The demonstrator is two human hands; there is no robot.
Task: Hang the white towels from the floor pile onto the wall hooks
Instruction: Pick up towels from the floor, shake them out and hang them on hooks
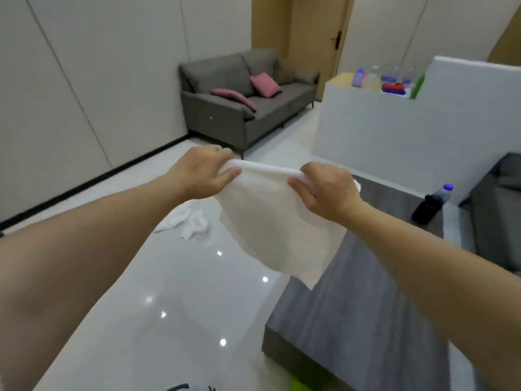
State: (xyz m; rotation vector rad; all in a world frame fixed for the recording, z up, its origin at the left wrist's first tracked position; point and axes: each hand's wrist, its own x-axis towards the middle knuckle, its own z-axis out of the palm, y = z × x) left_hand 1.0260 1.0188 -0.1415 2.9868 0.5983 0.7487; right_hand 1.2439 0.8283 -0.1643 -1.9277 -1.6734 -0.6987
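White towel (pixel 270 221) is hanging in mid-air btwn both hands, top edge bunched & stretched across, rest drooping over the floor (pixel 174 277) & the grey surface (pixel 352 320) corner. Left hand (pixel 197 173) is gripping the left end, fingers (pixel 229 174) curled round the cloth; right hand (pixel 324 187) is gripping the right end the same way. More white towels (pixel 189 218) are lying crumpled on the floor just beyond, under the left hand. Dark bottle (pixel 430 206) is lying on the surface, far right. Grey sofa (pixel 242 100) w/ pink cushions (pixel 265 84) is sitting against the back wall.

Grey sofa (pixel 242 100) against pale panelled wall (pixel 84 80), glossy white floor (pixel 169 292).
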